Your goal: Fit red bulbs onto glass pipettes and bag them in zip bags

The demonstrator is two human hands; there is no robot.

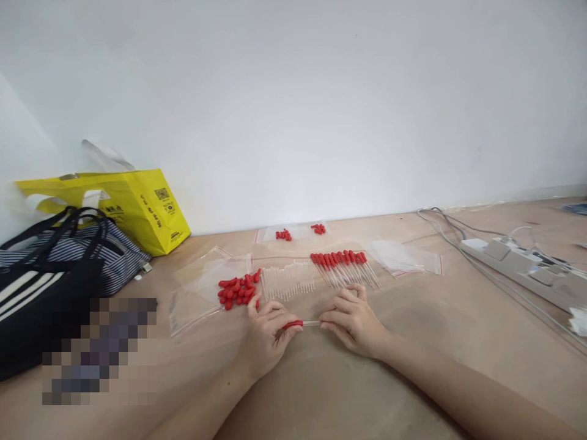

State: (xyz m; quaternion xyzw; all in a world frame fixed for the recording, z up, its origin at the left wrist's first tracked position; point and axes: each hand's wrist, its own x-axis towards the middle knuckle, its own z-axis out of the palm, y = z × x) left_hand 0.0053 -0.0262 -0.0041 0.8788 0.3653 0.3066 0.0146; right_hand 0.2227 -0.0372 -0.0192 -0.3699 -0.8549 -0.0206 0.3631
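My left hand (270,336) is pinching the red bulb (293,324), near centre; my right hand (351,321) is gripping the clear tube (312,323), ideally keeping both aligned, pressing gently.

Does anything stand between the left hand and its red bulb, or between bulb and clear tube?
Nothing visible does: the left hand pinches the red bulb, and the clear tube in the right hand meets it.

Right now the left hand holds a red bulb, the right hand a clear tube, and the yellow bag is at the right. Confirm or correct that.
Wrong side: the head view shows the yellow bag at the left. The left hand does hold a red bulb, the right hand a clear tube.
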